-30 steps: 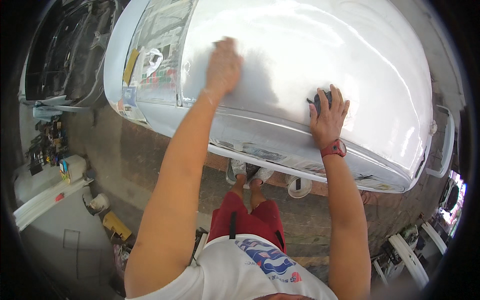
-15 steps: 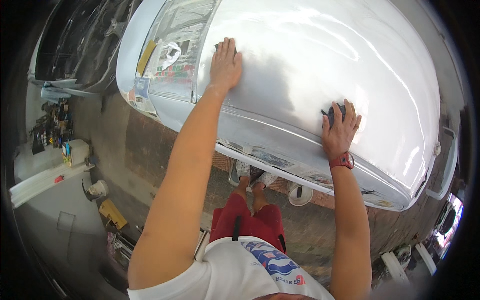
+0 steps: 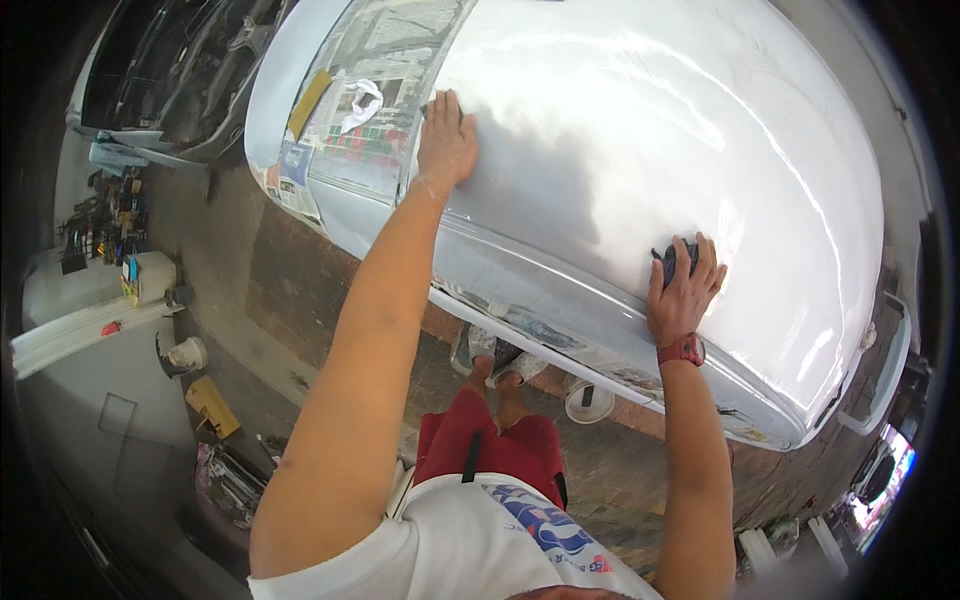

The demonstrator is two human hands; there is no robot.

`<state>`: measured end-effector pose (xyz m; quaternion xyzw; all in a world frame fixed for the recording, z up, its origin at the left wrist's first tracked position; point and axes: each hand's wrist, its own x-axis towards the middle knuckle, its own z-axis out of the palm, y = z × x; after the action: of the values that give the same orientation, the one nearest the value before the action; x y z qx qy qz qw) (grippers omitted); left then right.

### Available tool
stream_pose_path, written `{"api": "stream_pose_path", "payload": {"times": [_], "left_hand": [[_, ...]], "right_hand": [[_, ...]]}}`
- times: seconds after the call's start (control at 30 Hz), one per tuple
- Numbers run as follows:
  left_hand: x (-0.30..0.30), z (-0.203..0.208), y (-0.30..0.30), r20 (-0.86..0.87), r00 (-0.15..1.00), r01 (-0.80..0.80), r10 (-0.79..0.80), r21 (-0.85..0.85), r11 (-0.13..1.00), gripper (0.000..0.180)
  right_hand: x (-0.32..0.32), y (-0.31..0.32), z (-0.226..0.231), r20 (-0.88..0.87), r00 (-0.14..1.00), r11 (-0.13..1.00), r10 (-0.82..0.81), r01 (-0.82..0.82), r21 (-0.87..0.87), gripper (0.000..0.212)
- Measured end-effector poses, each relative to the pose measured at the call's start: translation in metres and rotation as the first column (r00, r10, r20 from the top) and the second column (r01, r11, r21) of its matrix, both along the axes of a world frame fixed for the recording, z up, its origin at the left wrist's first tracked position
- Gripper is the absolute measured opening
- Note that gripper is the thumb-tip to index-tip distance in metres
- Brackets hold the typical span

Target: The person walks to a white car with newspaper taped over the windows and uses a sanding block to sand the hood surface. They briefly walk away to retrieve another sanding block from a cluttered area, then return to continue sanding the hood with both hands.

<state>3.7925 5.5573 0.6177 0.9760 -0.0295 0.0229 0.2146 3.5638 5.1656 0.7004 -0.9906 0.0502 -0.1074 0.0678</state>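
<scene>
Workshop ground of brick paving (image 3: 300, 290) is seen below a white car body (image 3: 640, 130), whose glossy roof panel fills the upper part of the view. On that panel the left hand (image 3: 445, 140) is laid flat, palm down, with the fingers spread open and nothing held; it is placed right at the edge where the white paint meets a window masked with newspaper (image 3: 365, 110). A crumpled white rag (image 3: 362, 100) and a strip of yellow-brown tape (image 3: 308, 100) are seen on the masked glass, just beside the hand. The right hand (image 3: 683, 290) is pressed onto the lower edge of the roof, well apart from the left, and is closed over a dark sanding pad (image 3: 675, 262), of which only the top is seen between the fingers. A red wristwatch (image 3: 681, 350) is worn on that wrist. Below the panel, the person's red shorts (image 3: 490, 445) and bare feet in sandals are visible, with a white round container (image 3: 587, 400) set on the paving near them. At the far left a white workbench (image 3: 70, 330) with small tools and bottles is made out, and a dark car (image 3: 170, 70) is parked beyond the masked window.
</scene>
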Motion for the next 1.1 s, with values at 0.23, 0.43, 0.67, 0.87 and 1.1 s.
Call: {"api": "stream_pose_path", "payload": {"times": [0.23,0.43,0.67,0.87,1.1], "left_hand": [[-0.123,0.006,0.002,-0.179,0.981,0.058,-0.072,-0.085,0.995,0.074],[-0.002,-0.011,0.021,-0.033,0.999,-0.015,0.013,-0.038,0.999,0.073],[-0.134,0.03,-0.067,-0.03,0.884,0.467,-0.467,0.032,0.883,0.072],[0.001,0.022,-0.063,0.083,0.937,0.333,-0.339,0.081,0.94,0.065],[-0.147,0.024,-0.215,0.355,0.743,0.668,-0.567,-0.44,0.6,0.067]], "right_hand": [[-0.005,-0.009,0.002,0.011,1.0,1.0,-0.018,0.018,-0.012,0.049],[-0.001,-0.001,0.0,-0.021,1.0,1.0,0.004,-0.004,0.009,0.051],[-0.011,-0.008,0.005,-0.023,0.999,0.999,-0.037,0.037,0.004,0.055],[0.0,-0.003,0.007,0.155,0.986,0.992,0.056,-0.072,0.1,0.024],[0.049,0.053,0.033,0.124,0.941,0.777,-0.315,0.181,0.603,0.026]]}}
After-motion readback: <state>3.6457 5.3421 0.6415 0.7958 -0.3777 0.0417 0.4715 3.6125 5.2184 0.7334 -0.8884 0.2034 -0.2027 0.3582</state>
